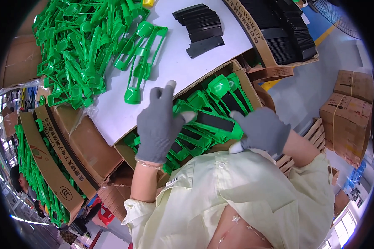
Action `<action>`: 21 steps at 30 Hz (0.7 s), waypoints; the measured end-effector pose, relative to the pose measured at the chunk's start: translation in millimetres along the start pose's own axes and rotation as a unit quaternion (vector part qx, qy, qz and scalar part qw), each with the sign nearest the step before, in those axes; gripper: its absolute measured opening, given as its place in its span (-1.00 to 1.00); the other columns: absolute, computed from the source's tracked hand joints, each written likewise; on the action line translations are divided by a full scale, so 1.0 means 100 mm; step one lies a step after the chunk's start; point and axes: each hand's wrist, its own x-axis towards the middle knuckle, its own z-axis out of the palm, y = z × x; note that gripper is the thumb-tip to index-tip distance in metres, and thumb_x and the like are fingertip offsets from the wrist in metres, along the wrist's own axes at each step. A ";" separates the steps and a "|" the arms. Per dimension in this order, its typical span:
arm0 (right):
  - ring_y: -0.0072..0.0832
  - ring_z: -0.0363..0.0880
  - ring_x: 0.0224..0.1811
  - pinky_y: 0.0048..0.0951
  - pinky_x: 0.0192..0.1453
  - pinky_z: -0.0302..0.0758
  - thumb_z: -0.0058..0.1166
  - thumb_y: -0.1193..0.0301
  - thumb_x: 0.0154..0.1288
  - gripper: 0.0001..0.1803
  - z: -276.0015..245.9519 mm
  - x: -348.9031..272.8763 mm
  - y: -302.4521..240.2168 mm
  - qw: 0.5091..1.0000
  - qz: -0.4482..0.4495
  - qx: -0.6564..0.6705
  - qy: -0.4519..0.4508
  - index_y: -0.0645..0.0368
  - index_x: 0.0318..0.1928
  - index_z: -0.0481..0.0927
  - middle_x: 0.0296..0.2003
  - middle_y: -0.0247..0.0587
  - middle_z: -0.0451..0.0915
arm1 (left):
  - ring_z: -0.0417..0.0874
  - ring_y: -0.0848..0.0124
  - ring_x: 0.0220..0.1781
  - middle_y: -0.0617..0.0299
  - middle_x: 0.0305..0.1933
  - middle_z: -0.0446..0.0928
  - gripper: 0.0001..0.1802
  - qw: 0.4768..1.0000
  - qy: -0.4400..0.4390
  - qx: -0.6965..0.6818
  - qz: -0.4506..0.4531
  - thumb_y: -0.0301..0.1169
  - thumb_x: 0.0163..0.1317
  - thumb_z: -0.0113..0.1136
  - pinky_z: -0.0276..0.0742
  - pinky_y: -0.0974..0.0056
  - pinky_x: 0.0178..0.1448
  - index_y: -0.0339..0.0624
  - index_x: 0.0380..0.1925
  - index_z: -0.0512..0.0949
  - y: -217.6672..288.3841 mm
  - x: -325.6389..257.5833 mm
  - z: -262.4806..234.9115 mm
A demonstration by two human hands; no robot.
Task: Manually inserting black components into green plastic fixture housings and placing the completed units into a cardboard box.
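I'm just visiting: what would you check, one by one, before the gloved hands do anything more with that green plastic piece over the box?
1. Left hand has hold of the green plastic piece: ok, fingers rest on it.
2. Right hand supports its other end: ok.
3. Black strip seated flat in the piece: cannot tell, partly hidden.
4. Cardboard box has room: cannot tell, already holds many green parts.
5. Stack of black strips on the white table: ok, present.
6. Loose green frame lies apart from the hands: ok.
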 end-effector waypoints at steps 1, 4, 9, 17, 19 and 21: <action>-0.12 0.58 -0.52 -0.20 -0.45 0.47 0.13 -0.22 0.02 -0.24 -0.10 0.06 0.00 0.999 0.015 -0.014 -0.025 0.31 -0.16 0.41 -0.62 -0.05 0.52 | 0.61 0.12 -0.39 0.16 -0.15 0.46 -0.26 1.000 0.000 -0.001 0.002 -0.12 -0.14 0.45 0.51 0.13 -0.40 -0.04 0.07 0.38 -0.06 0.03 0.01; -0.14 0.59 -0.52 -0.17 -0.48 0.46 -0.03 -0.14 0.21 -0.33 -0.16 0.18 -0.15 0.996 0.004 -0.024 -0.089 0.37 -0.23 0.41 -0.64 -0.04 0.51 | 0.62 0.11 -0.30 0.20 -0.09 0.50 -0.47 0.995 0.092 0.001 -0.032 -0.23 -0.03 0.37 0.51 0.11 -0.31 0.05 0.00 0.47 -0.26 0.18 -0.07; -0.24 0.58 -0.57 -0.19 -0.46 0.46 -0.16 -0.01 0.34 -0.51 -0.22 0.31 0.03 0.985 -0.088 -0.150 -0.011 0.21 -0.38 0.50 -0.65 -0.11 0.51 | 0.47 0.10 0.09 0.16 0.04 0.48 -0.50 0.992 0.111 0.049 0.030 -0.58 0.03 0.15 0.51 0.09 0.03 0.03 0.03 0.44 -0.75 0.18 -0.20; -0.26 0.59 -0.24 -0.25 -0.19 0.52 0.17 0.29 0.12 -0.76 -0.68 1.41 0.93 0.935 0.004 -0.130 0.329 -0.06 -0.16 0.58 -0.20 -0.31 0.51 | 0.36 -0.02 0.20 0.05 0.16 0.38 -0.19 0.985 0.014 0.073 0.153 -0.81 -0.21 -0.04 0.46 0.07 0.15 -0.06 0.18 0.33 -1.28 0.34 0.12; -0.29 0.59 -0.16 -0.24 -0.14 0.53 0.20 0.28 0.08 -0.74 -0.69 1.45 0.92 0.943 -0.002 -0.135 0.305 -0.06 -0.16 0.59 -0.11 -0.31 0.48 | 0.42 0.02 0.13 0.05 0.10 0.41 -0.23 0.989 0.023 0.064 0.130 -0.80 -0.20 -0.05 0.52 0.06 0.01 -0.10 0.16 0.34 -1.30 0.29 0.14; -0.31 0.58 -0.15 -0.26 -0.16 0.53 0.23 0.28 0.06 -0.73 -0.67 1.48 0.81 0.925 -0.093 -0.133 0.344 -0.04 -0.19 0.58 -0.13 -0.33 0.47 | 0.48 0.06 0.08 0.06 0.07 0.45 -0.28 0.990 0.038 0.072 0.114 -0.78 -0.14 -0.03 0.53 0.11 -0.05 -0.11 0.15 0.36 -1.38 0.21 0.16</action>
